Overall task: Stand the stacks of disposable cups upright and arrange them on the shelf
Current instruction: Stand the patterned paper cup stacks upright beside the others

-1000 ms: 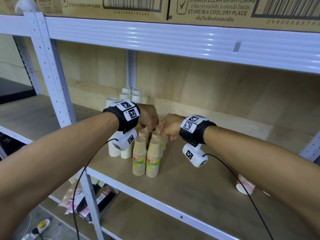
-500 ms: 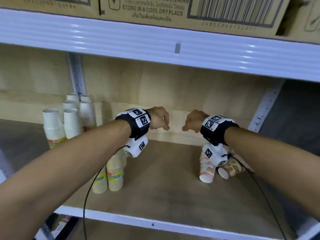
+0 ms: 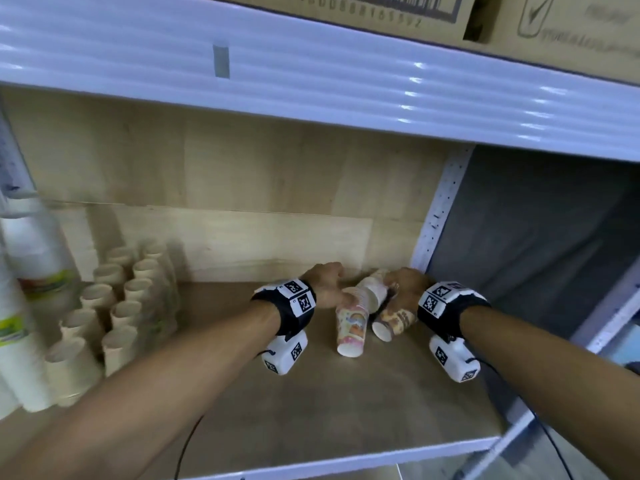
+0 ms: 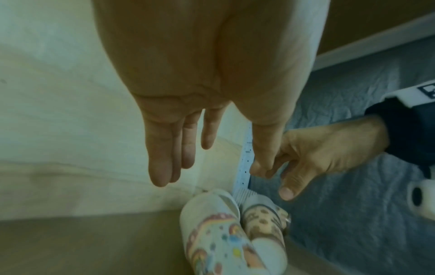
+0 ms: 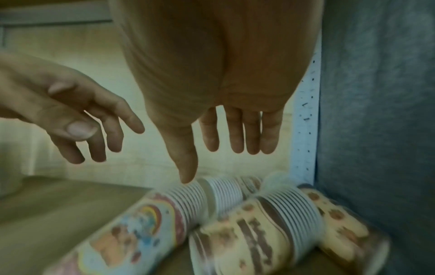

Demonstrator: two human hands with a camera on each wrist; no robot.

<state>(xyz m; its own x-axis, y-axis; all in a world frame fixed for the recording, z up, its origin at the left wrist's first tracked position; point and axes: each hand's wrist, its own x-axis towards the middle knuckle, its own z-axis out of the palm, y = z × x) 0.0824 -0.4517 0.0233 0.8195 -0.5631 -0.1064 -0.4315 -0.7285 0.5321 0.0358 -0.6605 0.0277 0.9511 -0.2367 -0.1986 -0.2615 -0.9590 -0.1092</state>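
Two stacks of printed cups lie on their sides at the shelf's back right corner: a rainbow-print stack point(image 3: 350, 323) point(image 4: 212, 240) point(image 5: 141, 223) and a brown-patterned stack point(image 3: 394, 322) point(image 4: 263, 221) point(image 5: 259, 232). My left hand point(image 3: 329, 280) point(image 4: 209, 174) hovers just over the rainbow stack, fingers straight, holding nothing. Over the brown stack my right hand point(image 3: 403, 285) point(image 5: 216, 163) is spread open too; its thumb tip comes close to the rainbow stack's rims. Whether either hand touches a stack I cannot tell.
Several tan cup stacks point(image 3: 121, 306) stand upright at the left of the wooden shelf board point(image 3: 311, 410), with taller white stacks point(image 3: 31, 271) beyond them. A white perforated upright point(image 3: 440, 209) and a grey wall bound the corner. Cardboard boxes sit on the shelf above.
The view has swung right. Both hands moved forward and down from mid-air to the lying printed stacks, and their fingers have straightened from a loose curl.
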